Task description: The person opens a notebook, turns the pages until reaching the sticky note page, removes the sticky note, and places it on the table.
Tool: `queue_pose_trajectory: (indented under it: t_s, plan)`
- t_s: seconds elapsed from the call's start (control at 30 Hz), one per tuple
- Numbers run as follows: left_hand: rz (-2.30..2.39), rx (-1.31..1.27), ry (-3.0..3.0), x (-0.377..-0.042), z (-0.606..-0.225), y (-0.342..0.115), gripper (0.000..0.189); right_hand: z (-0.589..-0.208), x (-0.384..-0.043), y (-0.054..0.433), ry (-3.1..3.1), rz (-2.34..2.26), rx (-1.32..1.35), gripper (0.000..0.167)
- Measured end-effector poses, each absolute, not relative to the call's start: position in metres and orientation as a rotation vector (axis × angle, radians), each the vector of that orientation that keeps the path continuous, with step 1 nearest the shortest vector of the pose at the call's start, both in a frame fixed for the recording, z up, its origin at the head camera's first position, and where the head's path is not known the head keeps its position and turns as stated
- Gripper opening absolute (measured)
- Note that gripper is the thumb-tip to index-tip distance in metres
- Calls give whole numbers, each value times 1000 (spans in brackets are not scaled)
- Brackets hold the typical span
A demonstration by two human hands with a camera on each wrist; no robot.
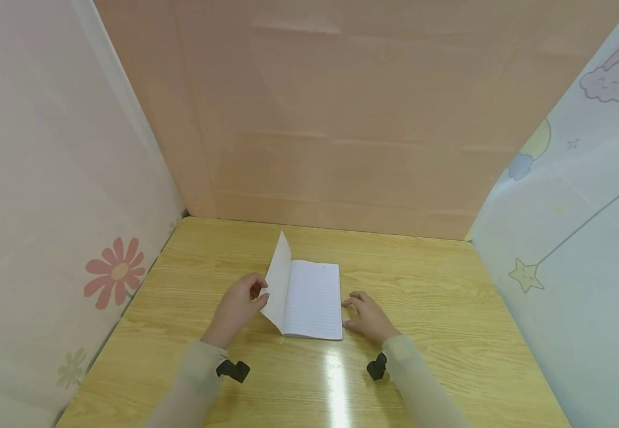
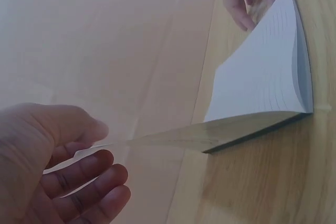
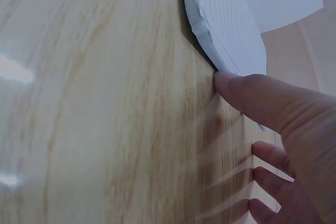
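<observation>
A lined notebook [image 1: 314, 300] lies on the table with its ruled page facing up. Its front leaf [image 1: 279, 285] stands raised on the left side, slanting up from the spine. My left hand [image 1: 236, 309] pinches the outer edge of that leaf between thumb and forefinger, and the left wrist view shows the other fingers loosely bent below it. Beside the notebook's right edge, my right hand [image 1: 369, 319] rests with spread fingers. In the right wrist view its thumb [image 3: 257, 95] is right at the notebook's corner, while the other fingertips [image 3: 262, 177] are over the wood.
The wooden table [image 1: 421, 285] reaches back to a tan paper-covered wall [image 1: 330, 148]. Pale patterned sheets stand along both sides, the left one [image 1: 63, 208] with a red flower, the right one [image 1: 571, 238] with a star. Black wrist cameras [image 1: 234, 371] sit on both sleeves.
</observation>
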State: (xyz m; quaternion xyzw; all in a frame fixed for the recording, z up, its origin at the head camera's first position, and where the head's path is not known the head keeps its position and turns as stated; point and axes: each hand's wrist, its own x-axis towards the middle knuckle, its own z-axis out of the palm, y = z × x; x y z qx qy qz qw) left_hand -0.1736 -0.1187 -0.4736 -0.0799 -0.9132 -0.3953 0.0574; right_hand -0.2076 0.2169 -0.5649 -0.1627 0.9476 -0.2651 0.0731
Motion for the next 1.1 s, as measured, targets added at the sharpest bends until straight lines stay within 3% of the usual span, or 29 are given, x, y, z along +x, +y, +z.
queue_pose_trajectory:
  t_s: [0.5,1.1]
  plan:
    - [-1241,107,-2842,-173,-504,-157,17,-560,-204,216,2810,-866,-482,45]
    - [-856,147,-3132,-173,-543,-174,30,-562,-207,216,2796,-839,-453,46]
